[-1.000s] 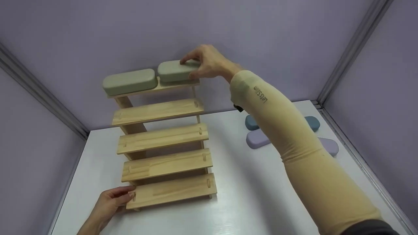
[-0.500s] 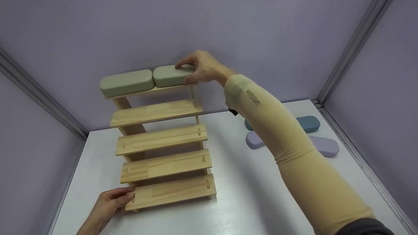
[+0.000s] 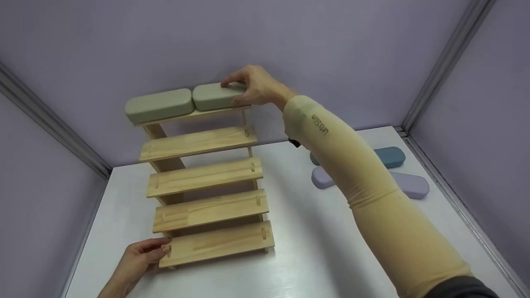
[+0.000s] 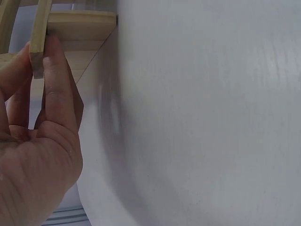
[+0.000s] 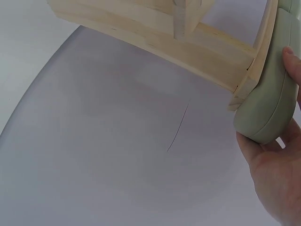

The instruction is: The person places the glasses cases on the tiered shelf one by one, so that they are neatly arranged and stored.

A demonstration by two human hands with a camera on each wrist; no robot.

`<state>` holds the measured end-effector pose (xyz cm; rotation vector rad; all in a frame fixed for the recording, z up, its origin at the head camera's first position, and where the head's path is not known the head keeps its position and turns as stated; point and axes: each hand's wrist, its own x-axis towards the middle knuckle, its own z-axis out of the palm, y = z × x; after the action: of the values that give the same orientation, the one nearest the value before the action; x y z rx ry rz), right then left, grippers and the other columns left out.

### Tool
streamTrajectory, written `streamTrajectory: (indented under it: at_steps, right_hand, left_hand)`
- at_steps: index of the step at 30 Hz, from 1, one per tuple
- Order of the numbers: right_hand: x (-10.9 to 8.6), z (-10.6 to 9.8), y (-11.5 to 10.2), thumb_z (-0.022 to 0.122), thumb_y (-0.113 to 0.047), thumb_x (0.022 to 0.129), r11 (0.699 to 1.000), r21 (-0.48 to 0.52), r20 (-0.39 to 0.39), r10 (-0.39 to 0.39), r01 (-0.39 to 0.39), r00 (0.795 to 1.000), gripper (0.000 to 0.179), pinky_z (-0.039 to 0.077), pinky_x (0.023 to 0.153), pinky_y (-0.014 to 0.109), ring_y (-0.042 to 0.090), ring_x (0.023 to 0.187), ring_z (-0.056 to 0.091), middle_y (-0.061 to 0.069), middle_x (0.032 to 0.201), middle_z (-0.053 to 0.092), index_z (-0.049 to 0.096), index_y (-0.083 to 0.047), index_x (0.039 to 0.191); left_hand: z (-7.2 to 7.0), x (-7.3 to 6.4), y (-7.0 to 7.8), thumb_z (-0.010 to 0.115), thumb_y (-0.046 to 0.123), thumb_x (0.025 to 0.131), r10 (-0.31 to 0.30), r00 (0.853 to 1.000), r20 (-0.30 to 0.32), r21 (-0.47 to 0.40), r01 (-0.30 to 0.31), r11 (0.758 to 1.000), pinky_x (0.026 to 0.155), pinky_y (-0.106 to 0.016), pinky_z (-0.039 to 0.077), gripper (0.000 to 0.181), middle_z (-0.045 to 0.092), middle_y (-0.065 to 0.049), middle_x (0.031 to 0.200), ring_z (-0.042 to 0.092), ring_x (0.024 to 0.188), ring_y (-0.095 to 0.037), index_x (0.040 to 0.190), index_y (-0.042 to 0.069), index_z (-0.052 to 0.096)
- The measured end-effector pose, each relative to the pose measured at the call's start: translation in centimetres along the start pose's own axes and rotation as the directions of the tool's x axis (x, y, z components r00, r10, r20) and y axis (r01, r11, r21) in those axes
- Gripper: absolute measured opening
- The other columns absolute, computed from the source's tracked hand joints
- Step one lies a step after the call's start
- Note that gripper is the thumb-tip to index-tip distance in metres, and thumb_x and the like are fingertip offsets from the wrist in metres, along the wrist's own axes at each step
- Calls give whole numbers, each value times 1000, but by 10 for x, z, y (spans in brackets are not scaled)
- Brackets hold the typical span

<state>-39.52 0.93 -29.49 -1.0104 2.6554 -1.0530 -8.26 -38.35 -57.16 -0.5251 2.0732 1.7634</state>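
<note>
A five-tier wooden stepped rack (image 3: 203, 177) stands at the left of the white table. On its top tier two sage-green rounded cases lie end to end: a left case (image 3: 159, 105) and a right case (image 3: 215, 96). My right hand (image 3: 261, 87) grips the right case at its outer end, thumb on the front side and fingers over the top. In the right wrist view this case (image 5: 265, 101) lies against the top board. My left hand (image 3: 138, 260) pinches the left end of the lowest board (image 4: 38, 52) between thumb and fingers.
Right of the rack, partly hidden under my right sleeve (image 3: 356, 165), lie blue-teal cases (image 3: 391, 157) and lilac cases (image 3: 412, 185) on the white table (image 3: 298, 248). A pale purple wall (image 3: 331, 49) rises behind the rack.
My right hand has lowered the right green case onto the top tier and shifted it left against the left case, which moved slightly left. The left hand keeps its hold.
</note>
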Motion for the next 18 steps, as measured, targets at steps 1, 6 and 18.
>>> streamTrajectory:
  at_steps: [1,6,18]
  right_hand:
    - [0,0,1,87,-13,92,1000,0,-1,3,-3,1000,56,50,110,29,16,125,62,5,150,74,77,-20,146]
    - [-4,-1,4,87,-21,90,999,-27,-27,-19,18,999,61,51,116,34,20,131,65,7,150,74,73,-15,150]
    - [-54,-14,42,81,-46,92,998,38,-141,-35,40,989,96,36,137,59,38,161,48,15,175,52,42,-16,174]
  left_hand:
    - [1,0,0,78,10,106,-1,1000,-3,-2,1,1000,79,-23,65,23,81,13,101,75,92,-4,127,16,85]
    - [1,3,2,79,11,106,-7,1000,-9,15,7,1000,78,-23,64,26,82,13,101,75,92,-5,131,13,84]
    - [-3,5,6,80,15,105,-7,998,-60,56,10,998,74,-25,64,27,82,11,100,73,88,-7,132,10,83]
